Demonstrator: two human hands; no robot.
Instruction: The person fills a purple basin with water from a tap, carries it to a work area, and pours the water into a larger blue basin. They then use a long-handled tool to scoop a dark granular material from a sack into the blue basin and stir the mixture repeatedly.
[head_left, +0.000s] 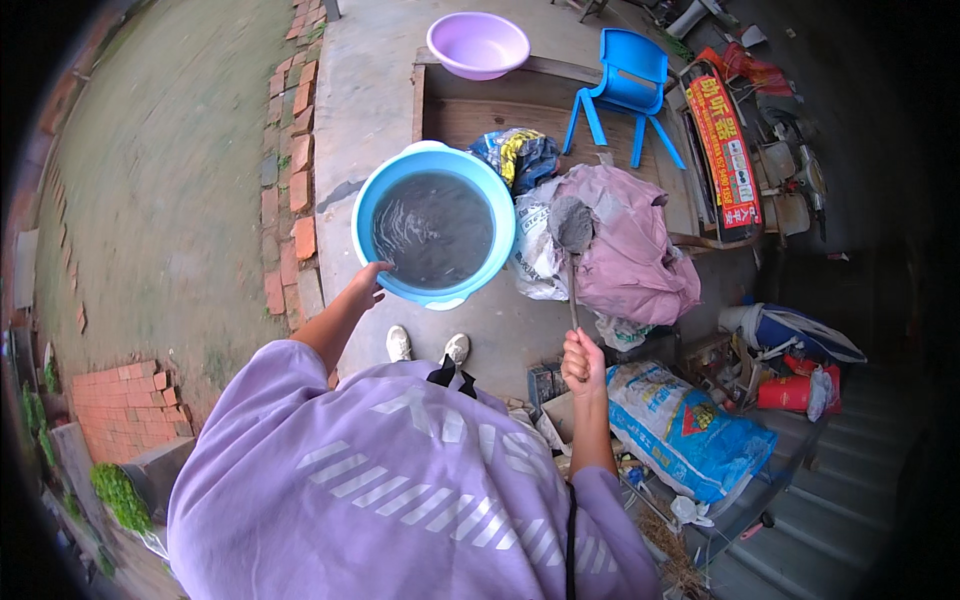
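Note:
A light blue plastic basin (358, 217) of dark grey, rippled water is in front of me. My left hand (366, 286) grips its near left rim. My right hand (584, 364) is closed around the thin handle (573, 300) of a scoop. The scoop's head is covered by a mound of grey powder (571, 223). This head is over or against a dusty pink sack (626, 259) and a white printed sack (536, 247), right of the basin; whether it touches them I cannot tell.
Beyond the basin, a pink plastic basin (478, 45) and a blue plastic chair (634, 75) are at a wooden frame (480, 112). A crumpled printed bag (517, 154) lies beside the blue basin. Right of me lies a full blue-white sack (682, 431). Bricks (300, 191) edge the concrete on the left.

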